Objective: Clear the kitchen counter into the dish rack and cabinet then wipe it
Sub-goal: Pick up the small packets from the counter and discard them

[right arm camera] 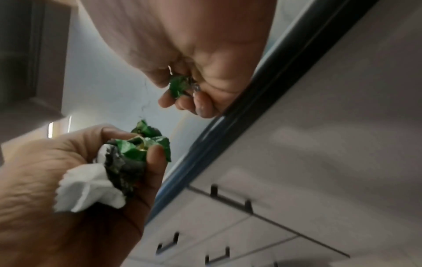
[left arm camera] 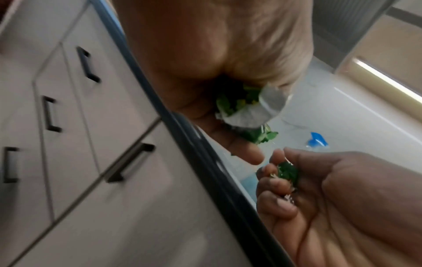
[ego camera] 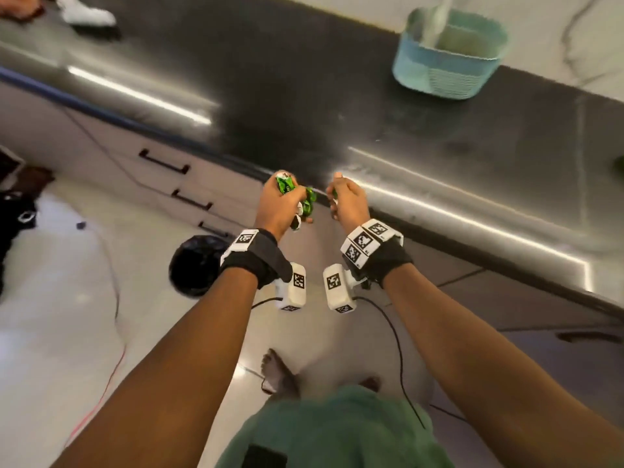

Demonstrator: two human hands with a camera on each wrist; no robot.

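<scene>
Green shorts (ego camera: 337, 434) and two bare arms are closest to the camera. Both hands hang just off the front edge of the dark counter (ego camera: 439, 157), over the floor.

His or her left hand (ego camera: 278, 206) is squeezed tight around a bunch of crumpled green wrappers (ego camera: 305, 201) and a white tissue (right arm camera: 86, 191). His or her right hand (ego camera: 347, 201) has its fingers curled around a smaller green scrap (right arm camera: 179, 87). Hands are close together but not touching, with the scrap just to the right of the bunch.

A black trash bag (ego camera: 197, 265) sits on the floor, down and to the left of the counter edge, under the drawers (ego camera: 169, 177). I think the trash should go there next. The left hand is nearer to the bag, so the right hand may pass its scrap over first. Nothing seems to block the way down.

On the counter, far back and to the right, stands a blue basket (ego camera: 449, 55). A white thing (ego camera: 87, 11) sits at the far left end, too blurry to name.
</scene>
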